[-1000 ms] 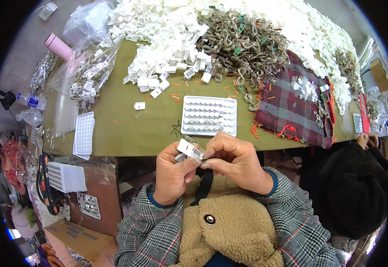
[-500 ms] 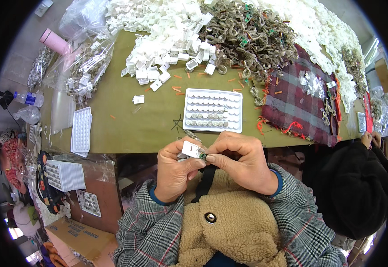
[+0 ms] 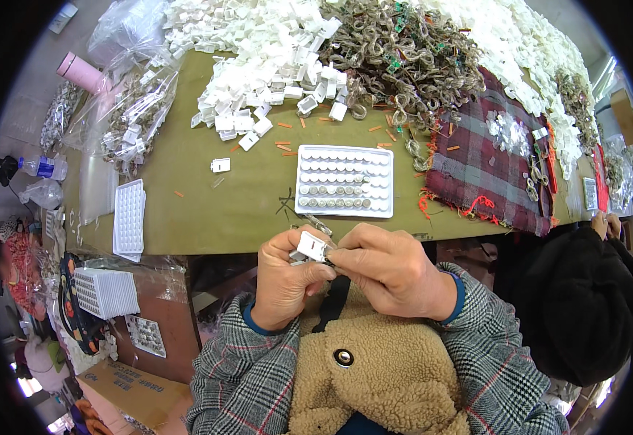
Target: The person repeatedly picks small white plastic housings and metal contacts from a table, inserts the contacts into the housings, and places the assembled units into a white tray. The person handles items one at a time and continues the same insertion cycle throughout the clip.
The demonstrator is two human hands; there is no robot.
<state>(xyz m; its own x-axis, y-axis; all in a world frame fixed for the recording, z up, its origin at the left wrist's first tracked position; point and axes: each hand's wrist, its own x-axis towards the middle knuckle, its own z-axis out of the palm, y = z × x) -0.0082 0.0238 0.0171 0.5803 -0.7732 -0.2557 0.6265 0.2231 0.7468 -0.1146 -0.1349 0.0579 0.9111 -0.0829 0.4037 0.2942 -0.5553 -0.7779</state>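
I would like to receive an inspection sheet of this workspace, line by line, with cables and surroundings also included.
Surface: olive table cover, scattered with orange strips.
Handled things: white casing in hand; white tray lying beyond the hands.
Clutter: heap of white casings; plaid cloth bearing loose pieces.
Left hand: grips the casing.
Right hand: fingertips at the casing's edge; anything pinched is hidden.
Cables: coiled cords heaped at the far side.
Surroundings: person in black at right; cardboard box at lower left.

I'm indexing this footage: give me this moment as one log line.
left hand: holds white plastic case | right hand: at the case's edge | white tray: on green table, beyond both hands
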